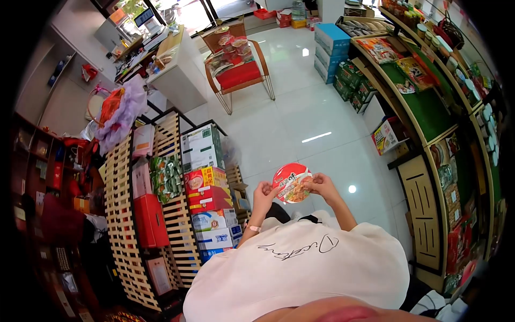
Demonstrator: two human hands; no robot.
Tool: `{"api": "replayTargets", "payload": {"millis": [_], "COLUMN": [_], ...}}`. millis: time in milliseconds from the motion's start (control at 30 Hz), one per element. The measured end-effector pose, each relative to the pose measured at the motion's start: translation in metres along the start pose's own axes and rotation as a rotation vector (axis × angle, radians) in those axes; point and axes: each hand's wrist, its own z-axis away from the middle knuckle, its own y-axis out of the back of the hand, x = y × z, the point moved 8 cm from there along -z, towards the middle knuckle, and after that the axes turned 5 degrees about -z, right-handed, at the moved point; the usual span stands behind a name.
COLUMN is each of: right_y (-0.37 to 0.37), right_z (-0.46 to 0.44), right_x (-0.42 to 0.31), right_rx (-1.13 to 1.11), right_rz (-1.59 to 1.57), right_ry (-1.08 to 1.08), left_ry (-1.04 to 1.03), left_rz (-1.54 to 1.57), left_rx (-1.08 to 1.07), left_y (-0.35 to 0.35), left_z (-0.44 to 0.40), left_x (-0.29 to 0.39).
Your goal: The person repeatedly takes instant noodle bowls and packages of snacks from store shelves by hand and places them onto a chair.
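A round instant noodle bowl [292, 182] is held in front of my body, its red lid with a food picture turned up toward me. My left hand [264, 194] grips its left edge, thumb on the rim. At the right edge, my right hand [322, 185] pinches the rim with bent fingers. The sides and underside of the bowl are hidden beneath the lid. Farther ahead, several similar bowls [234, 47] are piled on a red-seated chair [240, 75].
To my left stands a slatted wooden shelf [119, 214] with cartons [206, 180] and green packets [166, 178]. Curved shelving [424, 107] with packaged goods lines the right. Blue boxes [331, 45] are stacked farther ahead, and a white counter [177, 80] stands at the back left.
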Motion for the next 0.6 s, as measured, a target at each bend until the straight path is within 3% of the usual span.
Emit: {"api": "replayTargets", "payload": {"millis": [300,600], "right_y": [-0.026,-0.051], "right_z": [-0.108,-0.252], "right_x": [-0.012,-0.12], "right_rx": [-0.007,0.062], "right_rz": [-0.022,-0.022], "right_ry": [-0.112,-0.01], "left_ry": [0.092,-0.122], "left_rz": [-0.089,-0.123], "left_rx": [-0.035,-0.079], "left_y": [0.035,0.048], "left_z": [-0.114,-0.308], "left_x": [-0.006,0.064]}}
